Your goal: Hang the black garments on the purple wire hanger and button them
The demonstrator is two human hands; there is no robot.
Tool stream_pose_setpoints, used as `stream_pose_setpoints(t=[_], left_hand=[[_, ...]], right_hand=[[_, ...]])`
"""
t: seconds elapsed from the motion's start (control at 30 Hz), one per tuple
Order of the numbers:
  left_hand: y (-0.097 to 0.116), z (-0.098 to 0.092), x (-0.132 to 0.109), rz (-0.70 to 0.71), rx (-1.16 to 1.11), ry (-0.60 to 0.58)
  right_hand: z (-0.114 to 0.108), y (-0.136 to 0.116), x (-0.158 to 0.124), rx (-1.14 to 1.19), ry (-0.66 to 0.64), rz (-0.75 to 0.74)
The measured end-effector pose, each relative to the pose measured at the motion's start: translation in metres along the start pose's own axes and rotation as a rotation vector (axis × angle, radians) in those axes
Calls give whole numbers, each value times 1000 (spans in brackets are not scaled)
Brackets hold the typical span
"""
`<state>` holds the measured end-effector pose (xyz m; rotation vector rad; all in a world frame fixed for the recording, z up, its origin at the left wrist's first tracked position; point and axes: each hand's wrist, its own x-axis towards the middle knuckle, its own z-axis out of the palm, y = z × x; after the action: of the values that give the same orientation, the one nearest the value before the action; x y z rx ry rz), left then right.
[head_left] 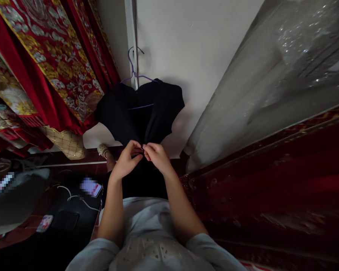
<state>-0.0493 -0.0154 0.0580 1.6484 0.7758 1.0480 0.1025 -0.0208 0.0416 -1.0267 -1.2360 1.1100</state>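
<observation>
A dark, collared-looking garment [169, 101] hangs upright in front of me on a purple wire hanger [133, 69]. Its front opening narrows to a V, and both my hands meet at the bottom of that V. My left hand [128, 160] is curled, thumb and fingertips pinching the garment's front edge. Close against it, my right hand [157, 156] has its fingers bent together on the same front edge. Whether a button or another fastener lies between the fingertips is too small and dark to tell.
Red embroidered cloth [64, 64] with gold and silver flowers hangs at left. A phone [92, 187] and white cable [70, 196] lie on a black surface. Clear plastic sheeting [271, 75] and dark red furniture [271, 180] stand at right. A clog [103, 150] shows below the garment.
</observation>
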Motion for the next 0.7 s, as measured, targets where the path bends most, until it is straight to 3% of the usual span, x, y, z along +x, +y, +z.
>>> stream_pose_setpoints(t=[0.1,0.23,0.4,0.6,0.7], left_hand=[[3,10,2,107,-71,72],[8,26,2,148,-152,184],[2,33,4,183,-139,336],[1,29,3,159,-184,294],[1,30,3,160,-179,292]], right_hand=[[-4,-8,-2,50,-11,-81],[-9,-16,-6,69,-49,-158],[-5,-8,-10,-4,-50,-182],[4,4,-13,-83,143,-286],[4,9,-12,-75,180,-280]])
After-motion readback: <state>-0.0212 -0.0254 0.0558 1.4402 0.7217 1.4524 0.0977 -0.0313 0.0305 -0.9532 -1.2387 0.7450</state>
